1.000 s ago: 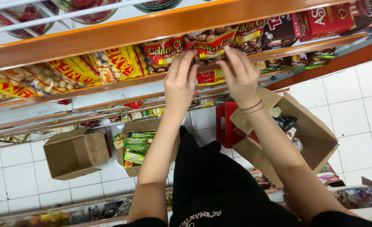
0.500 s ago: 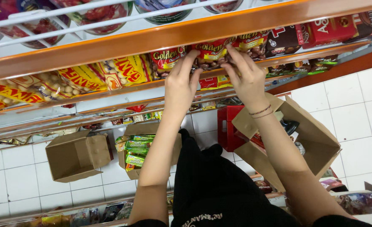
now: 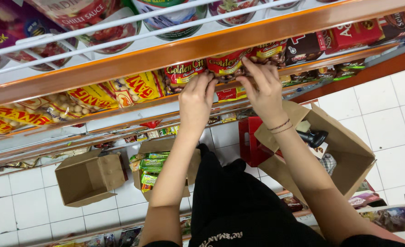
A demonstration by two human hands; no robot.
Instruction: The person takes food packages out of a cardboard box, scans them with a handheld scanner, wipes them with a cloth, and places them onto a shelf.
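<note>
White floor tiles lie below. Left hand (image 3: 195, 98) and right hand (image 3: 263, 87) both pinch a snack bag (image 3: 225, 64) at twelve o'clock on the shelf (image 3: 120, 64); crowded neighbours could topple.

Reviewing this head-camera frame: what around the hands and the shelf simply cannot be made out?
- Head view: the fingertips of the left hand and right hand are tucked among the red snack bags, so the grip is unclear.
- The orange shelf rail covers the bags' tops.
- The large cardboard box has its inside partly blocked by the right forearm.
- The person's dark clothing hides the floor below.
- The cans are cut off by the top edge.
</note>
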